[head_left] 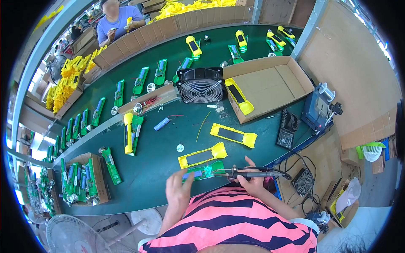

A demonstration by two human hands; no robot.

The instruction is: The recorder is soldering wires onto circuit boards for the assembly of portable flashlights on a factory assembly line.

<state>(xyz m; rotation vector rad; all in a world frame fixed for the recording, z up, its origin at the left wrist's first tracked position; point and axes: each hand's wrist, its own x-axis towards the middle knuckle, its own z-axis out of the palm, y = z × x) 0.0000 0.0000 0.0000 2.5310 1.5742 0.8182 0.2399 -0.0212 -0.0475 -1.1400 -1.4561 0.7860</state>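
My left hand (177, 190) is at the left end of a green flashlight housing (218, 166), thumb and fingers around that end. In the housing lie a blue battery (195, 173) and a small green circuit board (208, 170). My right hand (252, 182) is closed around a soldering iron (263, 173), its tip pointing left at the housing's right part. Whether the tip touches the board is too small to tell. Just beyond lie two yellow flashlight shells (201, 157) with dark panels, one farther right.
A black fan (200, 85) stands beside an open cardboard box (270, 80). The soldering station (316, 107) and iron stand (287, 130) are at right. Green housings fill a small box (103, 185) at left. A conveyor (130, 69) carries several more; a person (118, 23) works beyond.
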